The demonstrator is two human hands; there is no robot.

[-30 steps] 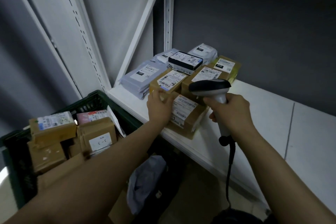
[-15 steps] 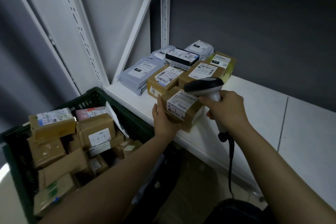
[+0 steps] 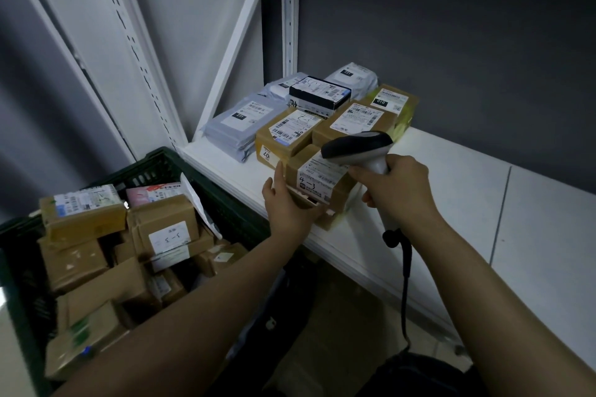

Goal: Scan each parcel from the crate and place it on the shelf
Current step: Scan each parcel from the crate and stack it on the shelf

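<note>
Parcel [image 3: 317,177] at white shelf [image 3: 451,203] edge, dark wall [image 3: 451,26] behind.

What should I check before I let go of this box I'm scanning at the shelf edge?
1. Left hand holds the 4-3 parcel: ok.
2. Its label faces up: ok.
3. Right hand grips the scanner, head over the label: ok.
4. Scan registered: cannot tell.
5. Bare shelf to the right of the placed parcels: ok.
6. Crate emptied: not ok, boxes remain inside.
</note>
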